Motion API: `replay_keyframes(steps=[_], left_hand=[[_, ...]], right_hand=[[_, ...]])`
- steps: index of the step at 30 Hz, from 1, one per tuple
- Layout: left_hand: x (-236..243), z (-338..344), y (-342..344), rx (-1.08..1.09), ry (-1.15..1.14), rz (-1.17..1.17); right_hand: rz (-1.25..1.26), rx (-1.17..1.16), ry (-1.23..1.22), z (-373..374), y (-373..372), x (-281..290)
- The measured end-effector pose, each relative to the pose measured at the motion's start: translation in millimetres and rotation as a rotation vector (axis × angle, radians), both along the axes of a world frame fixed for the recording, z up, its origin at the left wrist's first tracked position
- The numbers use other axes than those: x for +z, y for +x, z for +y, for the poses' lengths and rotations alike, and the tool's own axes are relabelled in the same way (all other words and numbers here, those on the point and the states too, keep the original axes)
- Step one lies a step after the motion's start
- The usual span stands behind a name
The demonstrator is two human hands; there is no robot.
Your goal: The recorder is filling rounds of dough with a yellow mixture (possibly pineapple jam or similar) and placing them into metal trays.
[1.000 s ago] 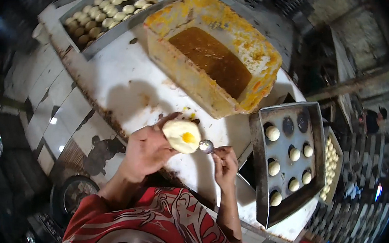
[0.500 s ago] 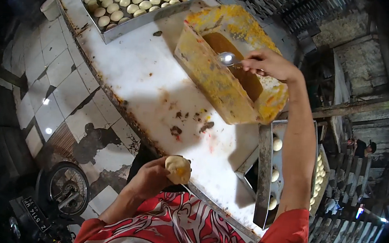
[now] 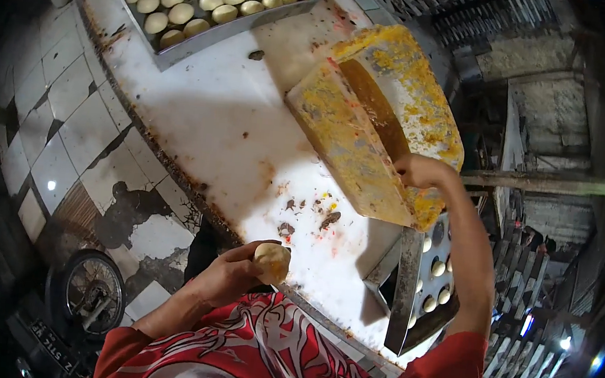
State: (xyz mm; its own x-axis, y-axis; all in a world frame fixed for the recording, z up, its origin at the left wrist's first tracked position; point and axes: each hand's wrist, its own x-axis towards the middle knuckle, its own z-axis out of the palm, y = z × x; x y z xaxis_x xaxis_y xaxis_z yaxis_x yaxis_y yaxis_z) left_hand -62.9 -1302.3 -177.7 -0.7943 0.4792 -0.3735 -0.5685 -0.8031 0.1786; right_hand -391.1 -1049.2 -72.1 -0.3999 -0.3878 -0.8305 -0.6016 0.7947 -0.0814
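My left hand (image 3: 240, 272), low in front of me near the table edge, is closed on a round piece of pale dough (image 3: 270, 264) with a yellow patch showing on it. My right hand (image 3: 418, 169) is bent over the near rim of a large translucent tub (image 3: 343, 142), which is crusted yellow and holds a brown-orange substance (image 3: 372, 105). Its fingertips are down inside, so what they grip is hidden.
A metal tray (image 3: 231, 18) of several dough balls sits at the upper left of the white table (image 3: 179, 111). Another tray (image 3: 403, 293) with dough balls is under my right arm. A motorcycle wheel (image 3: 88, 292) stands lower left on the tiled floor. A person (image 3: 546, 244) is far right.
My right hand moved with a spoon from beside the dough to the tub, then lower into it, hiding the spoon. My left hand dropped toward me, the dough piece now folded up.
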Motion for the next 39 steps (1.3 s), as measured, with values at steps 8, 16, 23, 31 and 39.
replay_keyframes(steps=[8,16,23,31,39], left_hand=[[29,61,-54,0.010,0.108,0.116],[87,134,-61,0.167,0.278,0.175],[51,153,-13,0.554,-0.015,0.126],[21,176,92,0.537,-0.296,0.293],[-7,185,166,0.258,-0.109,0.289]], right_hand=[[0.154,-0.497,-0.416,68,98,122],[0.758,-0.579,-1.287,75,262,-15],[0.563,-0.823,-1.286,122,299,-160],[0.594,-0.928,-1.324,84,337,-160],[-0.740,-0.831,-1.009,66,378,-69]])
